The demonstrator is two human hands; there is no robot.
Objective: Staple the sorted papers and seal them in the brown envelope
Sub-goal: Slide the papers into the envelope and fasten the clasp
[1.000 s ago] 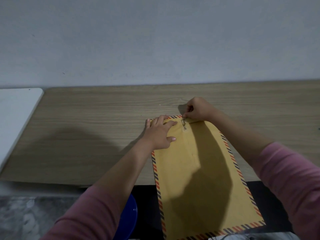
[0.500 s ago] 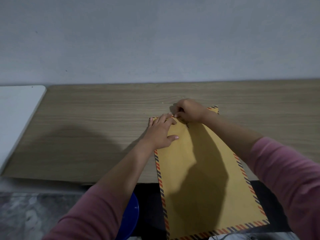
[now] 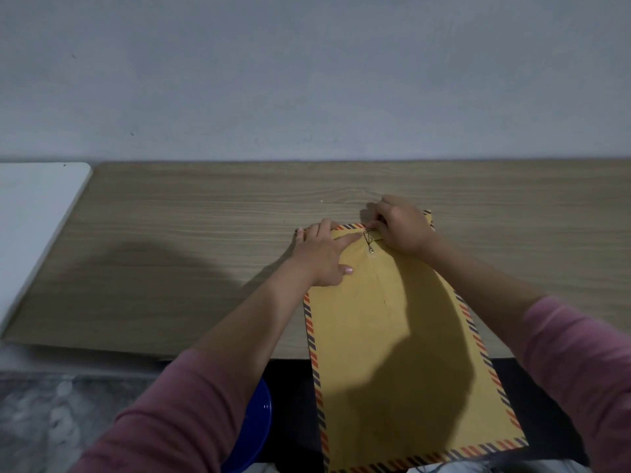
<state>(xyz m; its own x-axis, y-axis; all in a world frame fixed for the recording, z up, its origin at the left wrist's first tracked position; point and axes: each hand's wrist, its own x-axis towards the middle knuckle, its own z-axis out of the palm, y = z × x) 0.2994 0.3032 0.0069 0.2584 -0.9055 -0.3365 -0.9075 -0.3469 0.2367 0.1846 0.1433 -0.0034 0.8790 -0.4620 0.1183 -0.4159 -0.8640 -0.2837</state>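
Observation:
A brown envelope (image 3: 392, 353) with a red-and-blue striped border lies lengthwise on the wooden table (image 3: 170, 261), its near end hanging over the table's front edge. My left hand (image 3: 324, 254) presses flat on the envelope's far left corner, forefinger pointing at a small metal clasp (image 3: 369, 241) at the top middle. My right hand (image 3: 401, 227) has its fingertips pinched at the top of that clasp, over the folded flap. No papers or stapler are in sight.
A white surface (image 3: 30, 216) adjoins the table on the left. A blue round stool (image 3: 252, 431) shows below the table edge, between my arms. A plain grey wall rises behind the table.
The right hand shifted along the envelope's top edge, covering the clasp half a second ago and uncovering it now. The envelope's far right corner now shows. The left hand stayed pressing.

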